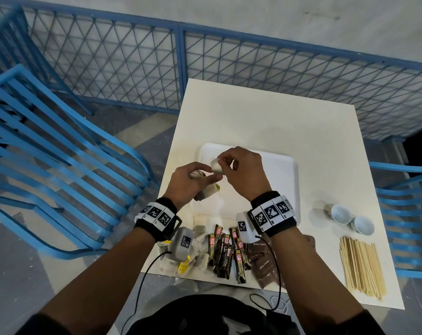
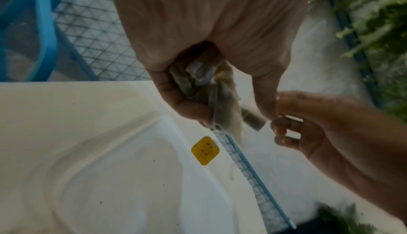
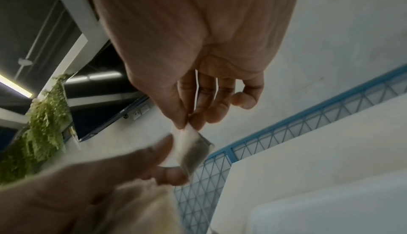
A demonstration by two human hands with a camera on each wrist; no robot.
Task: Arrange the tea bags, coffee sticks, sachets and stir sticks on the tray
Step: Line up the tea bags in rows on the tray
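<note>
Both hands hover over the left part of the white tray (image 1: 277, 165). My left hand (image 1: 193, 180) grips a bunch of tea bags (image 2: 204, 88), and a yellow tag (image 2: 205, 150) dangles from them on a string. My right hand (image 1: 239, 170) pinches the top edge of one tea bag (image 3: 191, 148) between thumb and forefinger, close to the left hand's fingertips. More tea bags (image 1: 200, 238), dark coffee sticks (image 1: 225, 252) and brown sugar sachets (image 1: 264, 262) lie along the table's near edge. Wooden stir sticks (image 1: 361, 267) lie at the right.
Two small white cups (image 1: 351, 220) stand right of the tray. The white table (image 1: 265, 117) ends at a blue mesh fence (image 1: 181, 56) behind. Blue slatted chairs (image 1: 48, 153) stand left and right of the table.
</note>
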